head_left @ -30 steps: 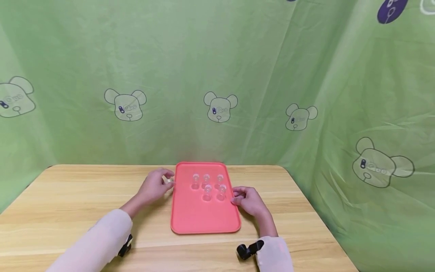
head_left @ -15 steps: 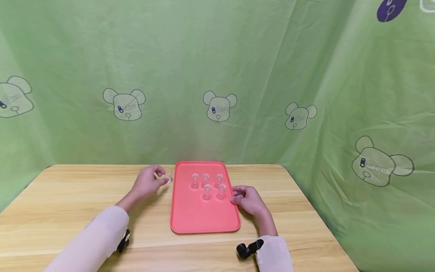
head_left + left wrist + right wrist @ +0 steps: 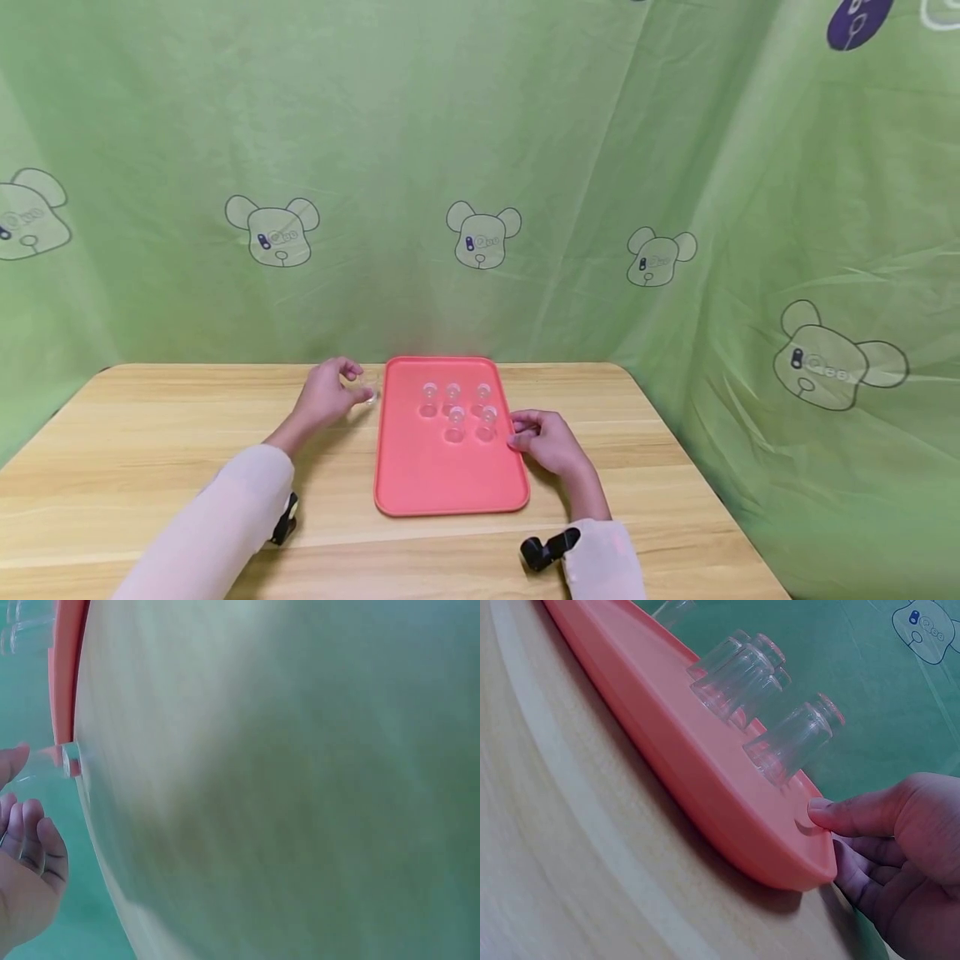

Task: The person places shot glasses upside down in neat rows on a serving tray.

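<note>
Just beyond the left edge of the pink tray (image 3: 450, 487), a small clear glass (image 3: 372, 388) stands upright on the table, mouth up. My left hand (image 3: 327, 393) is beside it; the thumb overlaps the glass, while the other fingers are relaxed and stand apart from it in the left wrist view. On the tray stand several similar glasses (image 3: 791, 742), upside down with their thick bases up. My right hand (image 3: 922, 847) pinches the tray's right rim, thumb on top and fingers at the outer side and below.
The tray lies on a light wooden table (image 3: 645, 467) near its back edge. Behind it and along the sides hangs a green curtain (image 3: 375, 108) with printed bear heads. A black wrist camera (image 3: 550, 548) sits at the right sleeve.
My left hand has drawn back leftward from the tray's edge, its fingers loosening about the glass beside the tray. My right hand stays at the tray's rim; the glasses on it have not moved.
</note>
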`<state>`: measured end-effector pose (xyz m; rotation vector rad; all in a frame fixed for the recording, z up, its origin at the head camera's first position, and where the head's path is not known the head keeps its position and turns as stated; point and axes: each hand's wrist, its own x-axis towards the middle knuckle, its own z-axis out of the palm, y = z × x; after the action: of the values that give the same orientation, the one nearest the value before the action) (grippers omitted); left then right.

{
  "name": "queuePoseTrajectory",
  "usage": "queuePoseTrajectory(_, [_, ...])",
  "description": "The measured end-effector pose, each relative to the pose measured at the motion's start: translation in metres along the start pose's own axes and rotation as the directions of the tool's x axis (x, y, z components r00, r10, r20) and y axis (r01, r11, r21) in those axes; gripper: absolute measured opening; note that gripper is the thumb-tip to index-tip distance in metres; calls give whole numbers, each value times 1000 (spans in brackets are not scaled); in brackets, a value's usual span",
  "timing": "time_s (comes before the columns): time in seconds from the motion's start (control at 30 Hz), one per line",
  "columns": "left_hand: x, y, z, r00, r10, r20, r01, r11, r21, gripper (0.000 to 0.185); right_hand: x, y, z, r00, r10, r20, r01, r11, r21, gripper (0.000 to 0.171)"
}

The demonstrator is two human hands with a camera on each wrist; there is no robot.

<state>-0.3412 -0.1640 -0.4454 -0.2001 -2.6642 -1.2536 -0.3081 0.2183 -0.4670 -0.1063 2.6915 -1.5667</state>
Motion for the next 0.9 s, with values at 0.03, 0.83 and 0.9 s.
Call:
queuePoseTrajectory(0.03, [1, 0, 0, 1000, -5, 3, 5, 1000, -5, 43, 0, 0, 0, 1000, 1, 0, -1, 1000, 4, 35])
queuePoseTrajectory(0.83, [10, -7, 14, 995, -61, 79, 65, 997, -45, 46, 0, 0, 1, 1000, -2, 2, 2, 1000, 21, 35])
queuePoseTrajectory(0.9, [10, -6, 16, 995, -65, 77, 69, 997, -41, 45, 0, 0, 0, 1000, -1, 1, 1, 1000, 22, 35])
